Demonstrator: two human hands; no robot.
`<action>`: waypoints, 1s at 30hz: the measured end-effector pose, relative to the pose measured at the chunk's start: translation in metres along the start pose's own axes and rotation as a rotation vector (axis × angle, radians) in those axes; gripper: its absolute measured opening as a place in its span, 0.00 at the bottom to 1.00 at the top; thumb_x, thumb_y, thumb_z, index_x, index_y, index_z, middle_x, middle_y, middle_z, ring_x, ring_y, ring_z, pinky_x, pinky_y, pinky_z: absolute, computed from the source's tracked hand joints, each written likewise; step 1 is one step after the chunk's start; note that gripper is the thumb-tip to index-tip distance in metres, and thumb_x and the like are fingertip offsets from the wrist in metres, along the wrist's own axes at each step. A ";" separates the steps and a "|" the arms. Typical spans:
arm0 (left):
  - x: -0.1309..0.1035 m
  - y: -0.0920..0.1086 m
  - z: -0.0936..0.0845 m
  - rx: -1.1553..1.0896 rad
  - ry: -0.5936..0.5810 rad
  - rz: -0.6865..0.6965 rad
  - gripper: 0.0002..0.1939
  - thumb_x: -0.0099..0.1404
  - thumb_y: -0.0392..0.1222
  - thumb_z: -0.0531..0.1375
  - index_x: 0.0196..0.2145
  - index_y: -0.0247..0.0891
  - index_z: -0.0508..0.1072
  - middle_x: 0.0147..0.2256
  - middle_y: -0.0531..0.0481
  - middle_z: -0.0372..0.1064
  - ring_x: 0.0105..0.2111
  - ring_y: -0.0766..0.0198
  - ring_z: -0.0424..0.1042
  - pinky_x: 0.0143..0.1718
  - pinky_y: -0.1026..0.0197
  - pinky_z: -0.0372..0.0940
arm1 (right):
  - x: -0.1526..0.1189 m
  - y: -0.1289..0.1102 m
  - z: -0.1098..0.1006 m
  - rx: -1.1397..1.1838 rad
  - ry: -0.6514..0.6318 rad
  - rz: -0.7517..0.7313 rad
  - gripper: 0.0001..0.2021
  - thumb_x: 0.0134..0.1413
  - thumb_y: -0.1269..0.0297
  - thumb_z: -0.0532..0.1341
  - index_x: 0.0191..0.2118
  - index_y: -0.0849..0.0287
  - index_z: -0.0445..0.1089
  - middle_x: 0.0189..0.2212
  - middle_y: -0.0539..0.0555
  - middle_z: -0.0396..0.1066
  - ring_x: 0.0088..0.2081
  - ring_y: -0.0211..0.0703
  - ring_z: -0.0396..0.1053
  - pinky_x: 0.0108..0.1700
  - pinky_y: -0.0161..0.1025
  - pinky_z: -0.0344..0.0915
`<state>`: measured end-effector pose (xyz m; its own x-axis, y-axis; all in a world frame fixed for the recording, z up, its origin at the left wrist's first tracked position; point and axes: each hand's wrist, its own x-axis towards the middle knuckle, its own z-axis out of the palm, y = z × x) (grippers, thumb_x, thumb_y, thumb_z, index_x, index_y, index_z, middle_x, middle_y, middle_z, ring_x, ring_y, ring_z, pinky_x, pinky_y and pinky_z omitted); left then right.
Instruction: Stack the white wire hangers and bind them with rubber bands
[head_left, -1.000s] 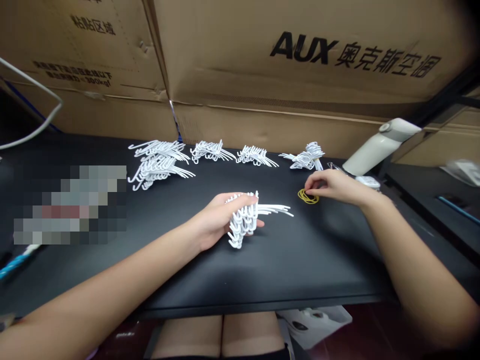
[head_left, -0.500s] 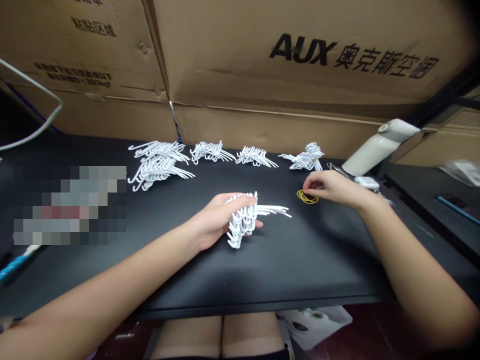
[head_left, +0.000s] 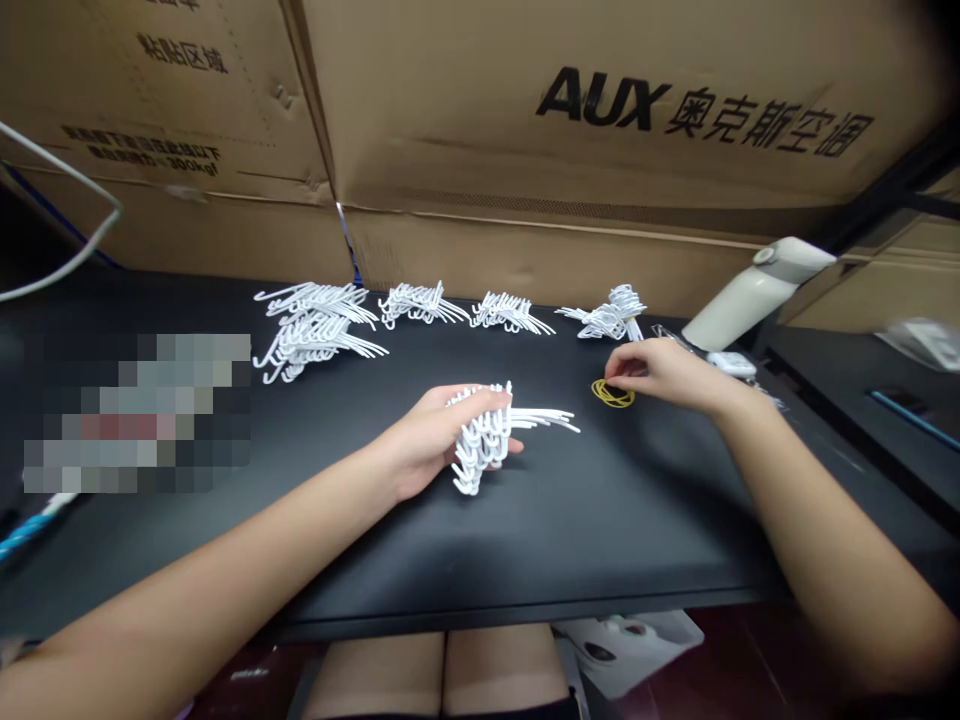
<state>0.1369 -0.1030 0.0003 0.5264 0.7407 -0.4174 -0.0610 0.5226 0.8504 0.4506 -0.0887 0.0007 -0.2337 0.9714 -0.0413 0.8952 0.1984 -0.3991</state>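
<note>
My left hand [head_left: 439, 440] is wrapped round a bunch of white wire hooks [head_left: 480, 440], held over the middle of the black table. Their curved ends hang down and the straight ends stick out to the right. At the right, my right hand [head_left: 656, 372] pinches at a small pile of yellow rubber bands [head_left: 613, 396] on the table. Whether one band or several are between the fingertips is hidden. More white hooks lie in bundles behind: a double pile [head_left: 311, 330] at left, two bundles [head_left: 420, 303] in the middle, and crossed ones [head_left: 611, 315] at right.
A white bottle [head_left: 757, 292] leans at the back right, with a small white case [head_left: 731, 366] near my right wrist. Cardboard boxes [head_left: 525, 240] stand along the back. A blurred-out item [head_left: 142, 415] lies at left. A white cable [head_left: 97, 240] hangs at upper left.
Almost nothing differs; the whole view has shifted slightly. Both hands stay in place, the left round the hooks and the right at the rubber bands.
</note>
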 end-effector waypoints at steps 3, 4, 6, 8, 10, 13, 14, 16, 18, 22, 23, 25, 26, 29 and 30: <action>0.000 0.000 0.000 0.000 0.001 0.001 0.13 0.56 0.43 0.66 0.36 0.32 0.73 0.25 0.48 0.70 0.28 0.58 0.76 0.22 0.64 0.67 | 0.000 0.001 -0.002 -0.002 -0.009 0.013 0.10 0.49 0.54 0.61 0.27 0.56 0.71 0.27 0.52 0.75 0.30 0.45 0.72 0.34 0.39 0.67; 0.000 0.000 0.000 0.000 0.001 0.000 0.13 0.55 0.43 0.67 0.36 0.32 0.73 0.25 0.48 0.70 0.28 0.58 0.76 0.22 0.64 0.67 | 0.000 0.001 -0.002 -0.001 -0.010 0.016 0.10 0.48 0.54 0.61 0.28 0.55 0.71 0.27 0.52 0.75 0.30 0.45 0.72 0.34 0.40 0.67; 0.000 0.000 0.000 0.001 0.000 -0.001 0.13 0.55 0.43 0.67 0.36 0.33 0.73 0.26 0.48 0.70 0.28 0.58 0.76 0.22 0.64 0.67 | 0.000 0.001 -0.002 0.007 -0.008 0.010 0.10 0.48 0.54 0.61 0.29 0.55 0.72 0.28 0.53 0.76 0.31 0.45 0.72 0.35 0.40 0.68; 0.000 0.000 -0.001 -0.002 -0.001 0.000 0.13 0.55 0.43 0.67 0.35 0.33 0.73 0.25 0.48 0.70 0.28 0.58 0.76 0.22 0.65 0.67 | 0.000 0.001 -0.001 0.017 0.003 -0.009 0.11 0.48 0.54 0.61 0.32 0.55 0.73 0.31 0.53 0.76 0.33 0.46 0.73 0.37 0.41 0.69; 0.000 0.000 0.000 -0.006 -0.004 0.006 0.13 0.55 0.43 0.67 0.35 0.32 0.72 0.26 0.48 0.70 0.27 0.59 0.76 0.21 0.65 0.67 | 0.001 0.001 0.000 0.031 0.012 -0.036 0.12 0.48 0.53 0.62 0.34 0.56 0.74 0.33 0.53 0.76 0.34 0.46 0.73 0.38 0.41 0.69; 0.000 0.000 0.000 -0.003 -0.010 0.008 0.12 0.56 0.42 0.66 0.36 0.32 0.72 0.25 0.47 0.70 0.27 0.59 0.76 0.21 0.65 0.67 | 0.002 -0.001 0.003 0.054 0.009 -0.073 0.13 0.49 0.52 0.61 0.33 0.57 0.74 0.33 0.55 0.76 0.34 0.46 0.72 0.39 0.41 0.68; 0.000 0.000 0.000 0.000 -0.012 0.006 0.12 0.57 0.42 0.66 0.36 0.32 0.72 0.25 0.47 0.70 0.27 0.59 0.76 0.21 0.65 0.67 | 0.002 -0.001 0.003 0.062 0.002 -0.079 0.13 0.49 0.52 0.61 0.32 0.57 0.74 0.33 0.55 0.76 0.34 0.46 0.72 0.39 0.42 0.68; -0.001 0.000 0.001 0.007 -0.014 -0.001 0.11 0.57 0.41 0.65 0.36 0.32 0.73 0.25 0.47 0.70 0.27 0.59 0.76 0.21 0.65 0.67 | 0.002 -0.003 0.004 0.072 -0.007 -0.080 0.14 0.50 0.50 0.61 0.31 0.57 0.73 0.32 0.55 0.75 0.34 0.47 0.72 0.39 0.42 0.68; -0.001 0.000 0.001 0.011 -0.012 -0.004 0.10 0.57 0.41 0.65 0.35 0.33 0.73 0.25 0.47 0.70 0.27 0.59 0.76 0.21 0.65 0.67 | 0.001 -0.004 0.004 0.077 -0.010 -0.070 0.15 0.50 0.49 0.60 0.31 0.57 0.72 0.32 0.55 0.75 0.35 0.47 0.72 0.40 0.43 0.68; -0.001 0.001 0.001 0.007 0.002 0.000 0.12 0.56 0.42 0.66 0.35 0.33 0.73 0.25 0.48 0.70 0.27 0.59 0.76 0.21 0.64 0.67 | -0.003 -0.008 -0.004 0.106 0.009 -0.048 0.16 0.50 0.48 0.60 0.31 0.57 0.72 0.33 0.55 0.75 0.36 0.48 0.72 0.40 0.42 0.67; -0.001 0.001 0.001 0.003 0.007 0.001 0.12 0.56 0.42 0.66 0.35 0.32 0.73 0.25 0.48 0.70 0.27 0.59 0.76 0.21 0.64 0.67 | -0.004 -0.009 -0.006 0.128 0.027 -0.034 0.16 0.50 0.48 0.61 0.30 0.57 0.72 0.32 0.54 0.75 0.36 0.48 0.72 0.40 0.42 0.67; 0.000 0.001 0.000 -0.004 0.008 0.003 0.13 0.55 0.43 0.66 0.35 0.32 0.73 0.25 0.47 0.70 0.27 0.59 0.76 0.21 0.64 0.67 | -0.006 -0.012 -0.010 0.208 0.073 0.005 0.16 0.48 0.47 0.62 0.29 0.57 0.71 0.30 0.54 0.74 0.34 0.47 0.72 0.38 0.41 0.67; 0.000 0.000 0.000 -0.007 0.007 0.006 0.13 0.55 0.43 0.66 0.35 0.32 0.73 0.25 0.47 0.70 0.27 0.58 0.76 0.21 0.64 0.67 | -0.006 -0.014 -0.011 0.266 0.094 0.027 0.17 0.47 0.47 0.62 0.28 0.57 0.71 0.28 0.54 0.74 0.32 0.46 0.71 0.37 0.41 0.67; 0.000 0.000 0.000 -0.013 0.004 0.015 0.12 0.56 0.42 0.66 0.34 0.32 0.72 0.25 0.47 0.70 0.27 0.58 0.76 0.21 0.65 0.68 | -0.006 -0.021 -0.009 0.486 0.148 0.078 0.17 0.45 0.48 0.65 0.28 0.58 0.70 0.25 0.54 0.72 0.28 0.42 0.69 0.34 0.41 0.67; 0.001 -0.001 0.000 -0.014 0.005 0.019 0.11 0.56 0.42 0.66 0.34 0.32 0.72 0.25 0.48 0.70 0.27 0.58 0.76 0.21 0.65 0.68 | -0.005 -0.023 -0.007 0.564 0.164 0.089 0.16 0.44 0.49 0.66 0.29 0.58 0.70 0.25 0.54 0.72 0.28 0.41 0.69 0.34 0.41 0.68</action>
<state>0.1369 -0.1027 -0.0005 0.5205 0.7530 -0.4026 -0.0829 0.5138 0.8539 0.4337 -0.0971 0.0170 -0.0647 0.9975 0.0270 0.5580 0.0586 -0.8278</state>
